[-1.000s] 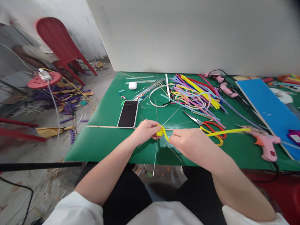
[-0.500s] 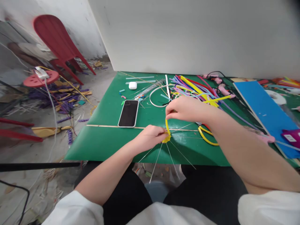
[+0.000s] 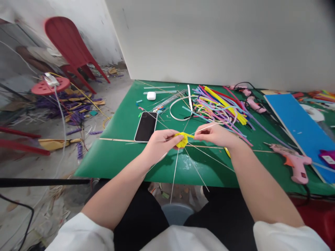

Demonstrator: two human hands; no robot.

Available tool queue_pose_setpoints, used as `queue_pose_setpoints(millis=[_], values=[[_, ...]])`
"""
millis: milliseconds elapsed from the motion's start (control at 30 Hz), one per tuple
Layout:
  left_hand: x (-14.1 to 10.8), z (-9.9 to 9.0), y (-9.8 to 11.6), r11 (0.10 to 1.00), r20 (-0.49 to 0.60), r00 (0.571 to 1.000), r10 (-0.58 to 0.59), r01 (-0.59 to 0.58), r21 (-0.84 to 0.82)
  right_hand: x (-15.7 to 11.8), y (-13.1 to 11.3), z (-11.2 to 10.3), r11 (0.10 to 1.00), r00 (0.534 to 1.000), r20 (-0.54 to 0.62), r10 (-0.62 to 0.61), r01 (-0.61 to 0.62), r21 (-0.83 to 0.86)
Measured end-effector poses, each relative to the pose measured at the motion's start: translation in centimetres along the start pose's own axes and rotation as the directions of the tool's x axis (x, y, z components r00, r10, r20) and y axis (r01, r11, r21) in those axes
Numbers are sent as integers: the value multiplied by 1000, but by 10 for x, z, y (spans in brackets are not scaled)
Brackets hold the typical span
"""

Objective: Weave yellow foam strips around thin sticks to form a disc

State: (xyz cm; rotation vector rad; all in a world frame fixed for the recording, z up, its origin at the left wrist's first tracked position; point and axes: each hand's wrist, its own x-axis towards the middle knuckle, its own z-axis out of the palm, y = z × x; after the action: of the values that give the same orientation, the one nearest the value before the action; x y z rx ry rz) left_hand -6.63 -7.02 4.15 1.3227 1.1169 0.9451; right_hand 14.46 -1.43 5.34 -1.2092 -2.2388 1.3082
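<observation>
My left hand [image 3: 166, 139] pinches the left rim of a small yellow woven disc [image 3: 182, 140], held above the front of the table. Thin, stiff pale wires [image 3: 196, 164] fan out from the disc like spokes, some reaching past the table's front edge. From the disc's upper right runs a yellow strip [image 3: 190, 136], stretched nearly level. My right hand [image 3: 209, 134] grips this strip a short way from the disc, its fingers closed together. Part of a yellow loop [image 3: 227, 152] shows below my right wrist; the rest is hidden.
A phone [image 3: 146, 127] lies left of my hands on the green table [image 3: 104, 160]. Behind are a white earbud case [image 3: 151, 96], a curved white band [image 3: 171, 111] and a pile of coloured strips [image 3: 222, 104]. To the right lie a pink glue gun [image 3: 294, 160] and a blue board [image 3: 290, 122].
My right hand has come down and to the right, swinging the yellow strip from upright to nearly level. My left hand has raised and tilted the disc. The glue gun is now uncovered.
</observation>
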Motion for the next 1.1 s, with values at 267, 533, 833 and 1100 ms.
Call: queue_pose_setpoints(millis=[267, 533, 833, 1100], values=[[7, -2, -6, 995, 46, 995, -93, 95, -38, -26, 10, 11, 997, 990, -134, 55, -47, 65], [15, 0, -18, 990, -8, 994, -106, 106, 88, -33, 12, 17, 983, 985, 4, 170, -170, 67], [12, 12, -18, 990, 55, 997, -60, 52, 131, -16, 4, 48, 947, 966, -244, 86, -3, 322], [11, 13, -20, 979, -30, 999, 36, -29, 204, -9, 9, 58, 928, 905, -401, 143, 19, 373]])
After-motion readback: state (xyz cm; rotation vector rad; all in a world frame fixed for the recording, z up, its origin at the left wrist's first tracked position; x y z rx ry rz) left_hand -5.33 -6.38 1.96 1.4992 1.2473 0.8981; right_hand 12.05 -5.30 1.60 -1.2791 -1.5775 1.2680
